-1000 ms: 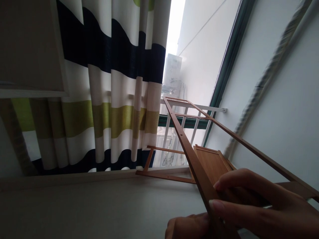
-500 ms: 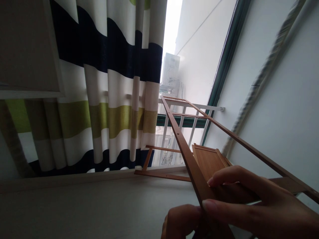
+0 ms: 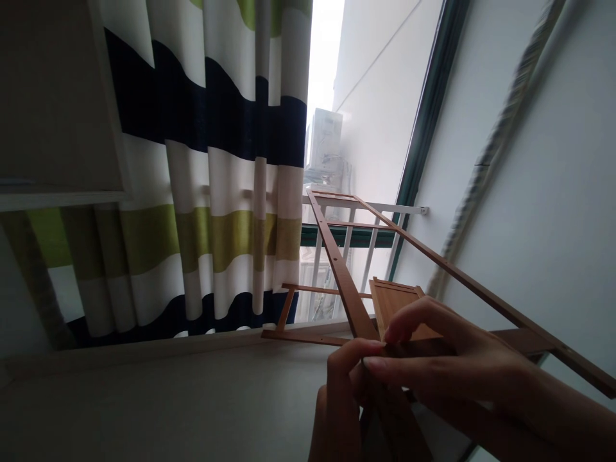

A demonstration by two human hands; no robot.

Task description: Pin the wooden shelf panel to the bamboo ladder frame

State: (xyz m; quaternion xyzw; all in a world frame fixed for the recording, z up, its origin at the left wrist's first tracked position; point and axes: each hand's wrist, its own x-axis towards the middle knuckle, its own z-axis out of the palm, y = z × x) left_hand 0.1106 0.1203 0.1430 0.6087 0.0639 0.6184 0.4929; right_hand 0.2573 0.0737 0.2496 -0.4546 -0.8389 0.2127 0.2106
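A brown wooden frame point(image 3: 347, 295), two long rails joined by crossbars, slants from the lower middle up toward the window. My right hand point(image 3: 462, 366) is closed on a short crossbar where it meets the left rail, its thumb and fingertips pressed at that joint. From the left, my left hand point(image 3: 339, 398) curls round the same rail just below, its fingertips almost touching those of the right. Whether a small part sits between the fingertips is hidden. Behind the hands lie a slatted wooden panel point(image 3: 397, 301) and a second, lower wooden frame piece point(image 3: 308, 337).
A striped curtain point(image 3: 231, 179) hangs at the left, beside a window with a white railing point(image 3: 409, 208). A pale ledge point(image 3: 192, 398) runs below it. A white wall point(image 3: 543, 192) with a rope-like strip stands at the right, and a dark cabinet edge point(image 3: 58, 196) is at the upper left.
Both hands have moved up and slightly left in the view. My left fingers have come up onto the joint beside my right fingertips. The view has shifted slightly.
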